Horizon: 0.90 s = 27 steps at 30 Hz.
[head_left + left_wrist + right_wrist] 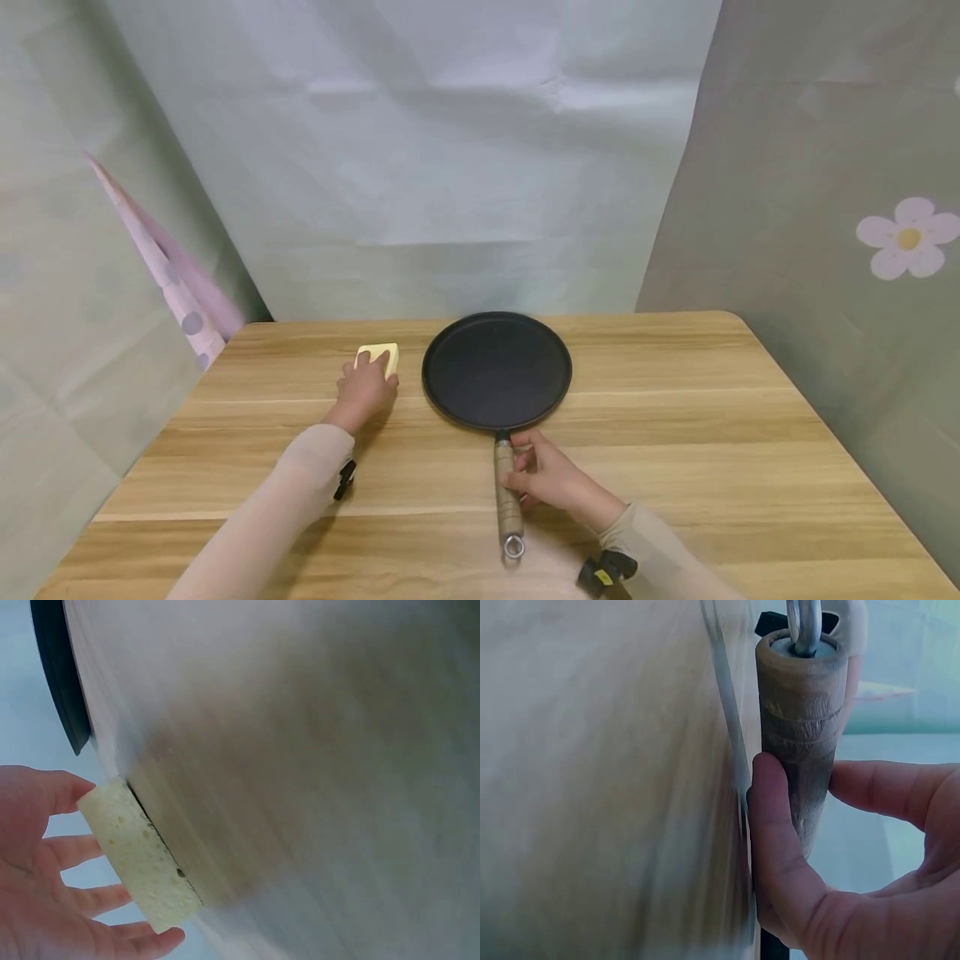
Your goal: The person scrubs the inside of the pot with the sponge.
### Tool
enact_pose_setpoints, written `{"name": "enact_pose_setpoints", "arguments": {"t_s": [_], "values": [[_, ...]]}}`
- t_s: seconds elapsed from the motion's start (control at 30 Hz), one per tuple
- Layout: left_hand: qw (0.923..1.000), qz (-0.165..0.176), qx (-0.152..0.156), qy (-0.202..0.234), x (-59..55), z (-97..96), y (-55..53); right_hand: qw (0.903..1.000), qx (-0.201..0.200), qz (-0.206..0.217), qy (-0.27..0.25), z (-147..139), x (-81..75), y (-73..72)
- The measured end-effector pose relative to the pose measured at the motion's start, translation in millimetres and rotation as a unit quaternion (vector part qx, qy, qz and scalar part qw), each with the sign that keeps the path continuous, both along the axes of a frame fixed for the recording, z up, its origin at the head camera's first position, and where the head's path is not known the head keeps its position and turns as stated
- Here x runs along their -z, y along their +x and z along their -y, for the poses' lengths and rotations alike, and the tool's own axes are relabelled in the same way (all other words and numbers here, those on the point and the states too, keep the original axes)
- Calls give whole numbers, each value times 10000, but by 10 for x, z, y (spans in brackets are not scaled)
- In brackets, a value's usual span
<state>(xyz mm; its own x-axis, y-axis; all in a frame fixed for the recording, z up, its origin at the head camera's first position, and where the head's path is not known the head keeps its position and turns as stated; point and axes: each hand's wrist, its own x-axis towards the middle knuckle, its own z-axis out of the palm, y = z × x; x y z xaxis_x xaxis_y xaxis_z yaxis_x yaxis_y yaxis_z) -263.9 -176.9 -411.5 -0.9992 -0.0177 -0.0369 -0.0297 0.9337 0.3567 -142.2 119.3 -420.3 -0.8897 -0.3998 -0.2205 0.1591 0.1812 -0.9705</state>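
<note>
My left hand (pixel 365 389) reaches over a pale yellow sponge (pixel 392 360) on the table, left of the pan. Close up in the left wrist view, the porous sponge (pixel 140 851) sits between the thumb at one end and the outer fingers at the other. A flat, round black frying pan (pixel 497 371) lies at the middle, its wooden handle (pixel 512 518) pointing towards me. My right hand (pixel 553 477) grips this handle from the right, near the pan end. Thumb and fingers stand on opposite sides of the handle (pixel 799 705) in the right wrist view.
The wood-grain table (pixel 675 408) has its far edge just behind the pan. Pale sheets (pixel 450 167) hang behind and at both sides, the right one with a flower print (pixel 909 239). A metal ring (pixel 513 547) ends the pan handle.
</note>
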Motion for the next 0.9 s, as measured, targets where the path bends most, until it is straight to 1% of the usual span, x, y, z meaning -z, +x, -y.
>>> {"name": "enact_pose_setpoints", "arguments": {"t_s": [0.1, 0.3, 0.4, 0.5, 0.6, 0.7, 0.8, 0.9], "values": [[10000, -7, 36, -66, -11, -19, 12, 10000, -63, -15, 5, -18, 5, -18], [9998, -100, 83, 119, -35, -70, 35, 9994, -228, -245, 120, -112, -14, -80], [9995, -206, 91, 217, -63, -104, 60, 9984, -312, -402, 253, -177, -26, -120], [9986, -383, 144, 332, -91, -149, 91, 9963, -360, -584, 512, -252, -60, -149], [9965, -632, 184, 524, -141, -193, 142, 9927, -228, -827, 843, -325, -110, -173], [9932, -907, 239, 695, -207, -224, 205, 9877, 41, -1114, 1100, -404, -176, -218], [9890, -1172, 300, 850, -269, -256, 271, 9805, 357, -1478, 1245, -499, -261, -278], [9836, -1442, 415, 996, -316, -291, 347, 9711, 746, -1791, 1393, -598, -340, -337]]}}
